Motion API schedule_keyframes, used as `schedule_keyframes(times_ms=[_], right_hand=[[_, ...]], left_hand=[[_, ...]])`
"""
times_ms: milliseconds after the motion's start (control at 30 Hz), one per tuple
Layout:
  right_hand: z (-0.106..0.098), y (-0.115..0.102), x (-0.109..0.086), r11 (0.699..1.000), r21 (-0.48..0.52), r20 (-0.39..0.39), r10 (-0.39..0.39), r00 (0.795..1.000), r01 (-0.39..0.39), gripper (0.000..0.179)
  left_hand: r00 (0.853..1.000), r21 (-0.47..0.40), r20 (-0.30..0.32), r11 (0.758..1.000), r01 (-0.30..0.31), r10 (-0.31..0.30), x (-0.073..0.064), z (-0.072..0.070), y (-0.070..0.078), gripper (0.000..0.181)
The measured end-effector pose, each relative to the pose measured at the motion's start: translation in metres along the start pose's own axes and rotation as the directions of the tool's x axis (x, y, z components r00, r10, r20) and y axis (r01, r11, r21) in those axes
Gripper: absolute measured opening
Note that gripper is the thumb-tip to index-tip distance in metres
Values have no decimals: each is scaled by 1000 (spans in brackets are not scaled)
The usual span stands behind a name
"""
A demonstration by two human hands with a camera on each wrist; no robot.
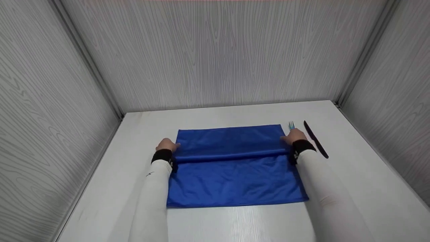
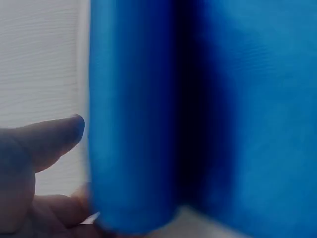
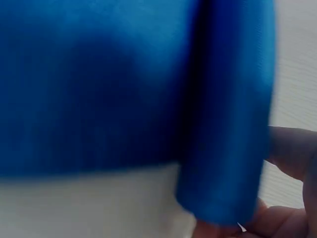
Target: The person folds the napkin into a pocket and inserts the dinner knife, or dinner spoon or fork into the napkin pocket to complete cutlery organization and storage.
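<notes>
A blue cloth [image 1: 231, 181] lies spread on the white table, with a raised fold running across its middle. At its left side edge, my left hand [image 1: 167, 145] holds the cloth by the fold. My right hand [image 1: 295, 135] grips the opposite side edge. In the left wrist view, the rolled cloth [image 2: 133, 124] has the thumb [image 2: 54, 139] beside it and fingers at its lower end. The right wrist view shows the thumb partly behind the cloth fold [image 3: 228, 129], with fingers curled at its end. Some fingertips are hidden by the cloth.
A fork [image 1: 291, 125] lies just beyond my right hand, its lower part hidden. To the right of that hand is a dark knife [image 1: 315, 139]. Grey wood-grain panels [image 1: 218, 53] enclose the white table [image 1: 235, 222] at the back and both sides.
</notes>
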State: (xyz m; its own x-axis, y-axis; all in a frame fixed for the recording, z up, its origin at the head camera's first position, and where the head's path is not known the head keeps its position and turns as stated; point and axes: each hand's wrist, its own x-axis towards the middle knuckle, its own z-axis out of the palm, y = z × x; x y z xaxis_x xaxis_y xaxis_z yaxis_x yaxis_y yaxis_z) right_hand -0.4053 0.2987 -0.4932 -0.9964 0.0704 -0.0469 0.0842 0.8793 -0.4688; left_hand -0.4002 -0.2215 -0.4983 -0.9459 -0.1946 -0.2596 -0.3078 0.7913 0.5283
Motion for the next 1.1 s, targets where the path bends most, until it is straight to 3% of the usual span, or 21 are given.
schedule_keyframes(times_ms=[100, 200, 267, 300, 400, 467, 500, 567, 667, 800, 967, 1100], right_hand=[[6, 0, 3, 1000, 17, -7, 17, 1000, -17, 37], [0, 5, -1, 998, 66, 15, 6, 1000, -7, 32], [-10, 8, -6, 995, 103, 70, -10, 997, 3, 32], [-15, 10, -8, 994, 111, 111, -16, 994, 3, 35], [-30, 13, -15, 994, 110, 234, -36, 972, 11, 36], [-35, 14, -15, 995, 96, 260, -42, 965, 17, 35], [-36, 14, -13, 995, 96, 250, -37, 968, 13, 37], [-33, 12, -7, 997, 81, 196, -21, 980, 5, 39], [-21, 2, 1, 999, 32, 92, -5, 996, 3, 39], [-3, -13, 3, 1000, -22, 32, 13, 999, -12, 40], [4, -19, 5, 998, -18, 43, 60, 997, -59, 51], [-4, -16, 9, 997, -9, 52, 71, 996, -70, 56]], left_hand=[[999, -33, -40, 999, 18, -20, 1, 5, -8, 52], [999, -87, -34, 996, -33, 30, -8, -4, -19, 54], [997, -95, 15, 993, -70, 72, -17, -17, -26, 53], [994, -87, 71, 993, -81, 87, -22, -24, -28, 53], [973, -29, 199, 993, -111, 115, -32, -43, -34, 44], [960, -24, 247, 992, -126, 128, -32, -50, -37, 40], [961, -29, 247, 992, -121, 124, -31, -51, -36, 39], [971, -75, 207, 992, -103, 117, -24, -46, -34, 39], [992, -119, 75, 989, -87, 96, -15, -30, -25, 42], [995, -92, -67, 993, -73, 67, -8, -6, -11, 51], [995, -72, -94, 997, -35, 29, -4, 6, -1, 54], [995, -73, -98, 997, -28, 21, -2, 3, -1, 46]])
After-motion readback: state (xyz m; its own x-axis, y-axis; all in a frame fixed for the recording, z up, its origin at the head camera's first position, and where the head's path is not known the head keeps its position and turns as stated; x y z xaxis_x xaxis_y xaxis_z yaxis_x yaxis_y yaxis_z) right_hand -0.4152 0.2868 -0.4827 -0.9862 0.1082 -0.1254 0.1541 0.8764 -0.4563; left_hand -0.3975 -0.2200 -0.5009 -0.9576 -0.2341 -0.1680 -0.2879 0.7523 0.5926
